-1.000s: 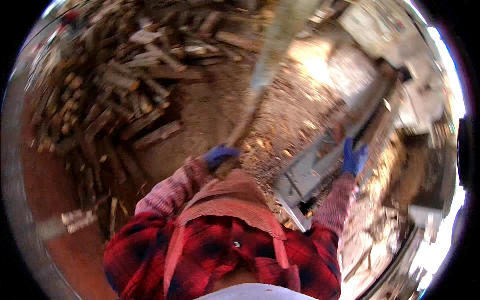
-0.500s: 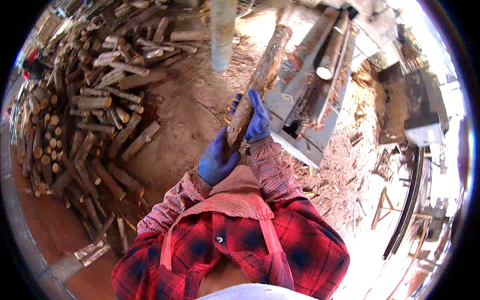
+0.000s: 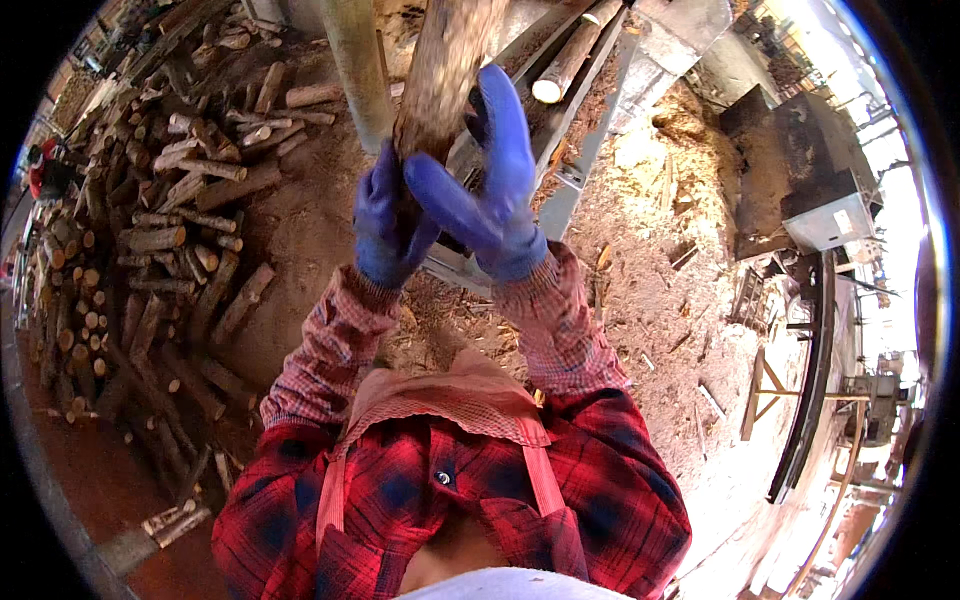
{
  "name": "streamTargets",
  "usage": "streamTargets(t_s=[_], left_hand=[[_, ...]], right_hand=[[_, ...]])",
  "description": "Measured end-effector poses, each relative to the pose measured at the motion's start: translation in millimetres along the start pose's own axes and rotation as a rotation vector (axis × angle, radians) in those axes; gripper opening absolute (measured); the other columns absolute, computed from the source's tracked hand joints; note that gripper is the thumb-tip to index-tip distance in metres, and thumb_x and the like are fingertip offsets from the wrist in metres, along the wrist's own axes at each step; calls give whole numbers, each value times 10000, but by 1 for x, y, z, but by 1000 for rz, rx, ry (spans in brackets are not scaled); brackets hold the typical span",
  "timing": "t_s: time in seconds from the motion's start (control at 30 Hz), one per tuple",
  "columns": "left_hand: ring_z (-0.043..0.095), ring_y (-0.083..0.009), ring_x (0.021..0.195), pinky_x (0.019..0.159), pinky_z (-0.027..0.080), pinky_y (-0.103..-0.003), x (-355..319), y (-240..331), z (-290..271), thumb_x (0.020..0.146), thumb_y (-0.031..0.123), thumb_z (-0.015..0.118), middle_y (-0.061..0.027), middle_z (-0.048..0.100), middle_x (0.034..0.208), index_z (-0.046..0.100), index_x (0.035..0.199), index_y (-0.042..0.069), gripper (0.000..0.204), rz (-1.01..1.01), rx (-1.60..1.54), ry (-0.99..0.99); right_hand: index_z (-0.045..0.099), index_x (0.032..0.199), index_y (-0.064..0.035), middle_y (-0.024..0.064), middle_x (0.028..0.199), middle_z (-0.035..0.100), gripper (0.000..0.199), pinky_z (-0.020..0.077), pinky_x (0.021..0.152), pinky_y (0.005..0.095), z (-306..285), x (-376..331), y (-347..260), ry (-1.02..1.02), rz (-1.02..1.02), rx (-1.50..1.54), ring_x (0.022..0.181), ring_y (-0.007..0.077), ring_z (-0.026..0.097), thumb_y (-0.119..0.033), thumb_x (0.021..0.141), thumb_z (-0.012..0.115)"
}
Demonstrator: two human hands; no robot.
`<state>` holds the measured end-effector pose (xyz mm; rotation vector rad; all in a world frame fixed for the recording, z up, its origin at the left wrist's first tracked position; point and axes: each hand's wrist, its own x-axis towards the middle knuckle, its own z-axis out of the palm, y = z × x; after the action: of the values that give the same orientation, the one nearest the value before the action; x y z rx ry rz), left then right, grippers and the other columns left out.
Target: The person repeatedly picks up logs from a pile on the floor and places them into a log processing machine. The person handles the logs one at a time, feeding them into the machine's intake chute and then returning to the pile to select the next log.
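A thick bark-covered log is raised in front of me, slightly blurred, its far end cut off by the upper edge of the picture. Around its near end curls my left hand, in a blue glove. My right hand, gloved the same way, lies along the log's right side. Its thumb crosses the near part of the log while a finger stretches forward; the other fingers are partly hidden behind. Beyond the right hand, a pale peeled log rests in a long metal trough.
A large heap of cut logs covers the ground on the left. A grey post rises just left of the raised log. Wood shavings and a dark metal box-like machine are on the right. Another person is at the far left.
The log has swung up and toward the left, closer to my view. Both hands have moved forward and up with it. My right hand's fingers are more stretched now.
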<state>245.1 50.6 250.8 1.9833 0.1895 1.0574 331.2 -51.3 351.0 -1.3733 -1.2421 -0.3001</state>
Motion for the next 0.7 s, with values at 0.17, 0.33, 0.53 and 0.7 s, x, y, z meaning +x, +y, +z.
streamTargets(t_s=[0.17,0.33,0.53,0.7], left_hand=[[612,-380,948,789,495,-450,-26,-94,76,836,347,593,-225,587,1056,266,1426,23,749,-179,531,-353],[604,-385,987,827,468,-516,-19,-89,96,847,362,551,-218,587,1075,378,1374,141,597,-456,600,-497],[545,-366,1074,859,454,-498,-9,-87,90,776,331,615,-172,594,1106,499,1262,126,540,-344,543,-377],[553,-366,1060,868,460,-472,-53,-112,-29,750,337,658,-159,611,1085,566,1205,104,519,-151,296,-112]], right_hand=[[254,1422,38,172,1364,431,715,351,1044,359,-28,-80,16,282,441,482,1263,243,423,-54,828,641],[330,1395,23,134,1349,464,609,362,1024,340,-12,-136,22,268,676,576,1236,214,448,-13,845,589],[432,1297,69,137,1274,534,528,341,1025,385,27,-119,15,-13,429,342,1149,235,496,-313,944,519],[375,1333,84,173,1234,546,585,423,958,390,119,-113,15,-3,426,329,1093,255,530,-330,946,519]])
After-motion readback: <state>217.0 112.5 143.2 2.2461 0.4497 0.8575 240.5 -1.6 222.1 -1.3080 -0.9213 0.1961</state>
